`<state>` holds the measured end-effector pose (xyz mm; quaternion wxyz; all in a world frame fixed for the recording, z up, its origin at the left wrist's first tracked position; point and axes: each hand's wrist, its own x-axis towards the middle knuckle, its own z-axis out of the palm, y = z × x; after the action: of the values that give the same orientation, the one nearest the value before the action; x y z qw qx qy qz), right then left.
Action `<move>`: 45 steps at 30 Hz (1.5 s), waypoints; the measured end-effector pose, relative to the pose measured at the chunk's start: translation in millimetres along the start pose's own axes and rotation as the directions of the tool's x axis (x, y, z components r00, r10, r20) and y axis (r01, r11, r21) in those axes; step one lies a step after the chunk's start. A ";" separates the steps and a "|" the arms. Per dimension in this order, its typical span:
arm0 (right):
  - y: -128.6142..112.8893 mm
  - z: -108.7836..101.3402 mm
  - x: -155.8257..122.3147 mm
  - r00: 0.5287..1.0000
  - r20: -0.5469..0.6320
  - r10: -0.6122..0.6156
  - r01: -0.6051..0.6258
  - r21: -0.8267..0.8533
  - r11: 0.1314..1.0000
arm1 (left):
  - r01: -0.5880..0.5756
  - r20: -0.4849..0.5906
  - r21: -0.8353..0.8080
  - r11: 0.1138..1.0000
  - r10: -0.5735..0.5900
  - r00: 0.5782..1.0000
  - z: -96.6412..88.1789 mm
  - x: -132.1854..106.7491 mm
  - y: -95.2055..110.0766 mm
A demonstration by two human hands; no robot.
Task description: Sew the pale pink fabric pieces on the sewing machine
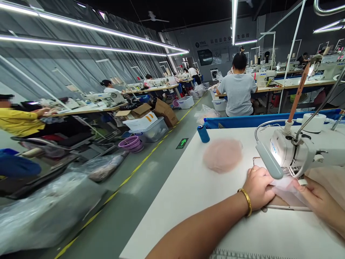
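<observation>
A piece of sheer pale pink fabric (289,187) lies under the needle area of a white sewing machine (283,147). My left hand (259,187), with a gold bangle at the wrist, holds the fabric's left side, fingers curled by the machine bed. On the other side my right hand (316,196) pinches the fabric between thumb and fingers, just below the presser foot. The machine's grey guard hides part of the stitching spot. More sheer fabric (329,181) spreads beneath and beyond my right hand. A round stack of sheer pink pieces (223,155) rests on the white table (188,201).
A blue thread cone (203,133) stands at the table's far left corner. Along the front edge lies a ruler (242,254). Blue cloth (242,120) hangs behind the table. Left of the aisle are a purple basket (131,144) and plastic-wrapped bundles (54,212). Other people sit at machines.
</observation>
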<state>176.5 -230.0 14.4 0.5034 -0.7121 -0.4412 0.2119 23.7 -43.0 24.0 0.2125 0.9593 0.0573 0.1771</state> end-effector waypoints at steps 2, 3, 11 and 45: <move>-3.7 0.2 -0.8 1.000 0.003 -0.010 0.010 -0.036 0.999 | -0.021 -0.024 0.008 1.000 0.021 1.000 0.5 -0.3 -1.1; -5.6 0.1 -1.3 1.000 0.015 -0.019 0.020 -0.057 0.998 | -0.033 -0.030 0.009 0.999 0.034 0.999 0.0 -0.7 -1.4; -23.8 -1.7 -14.7 0.900 0.354 -0.254 0.387 -0.381 0.840 | -0.248 0.072 0.100 0.964 0.242 0.968 -10.2 -23.4 -1.3; 3.4 4.8 -16.5 0.854 0.302 -0.424 0.505 -0.678 0.534 | -0.310 0.049 0.217 0.926 0.307 0.951 -17.1 -22.9 -4.2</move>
<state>165.7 -241.6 7.0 0.1873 -0.6976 -0.6856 -0.0904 -4.0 -36.8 29.5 0.0739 0.9753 -0.0762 0.1938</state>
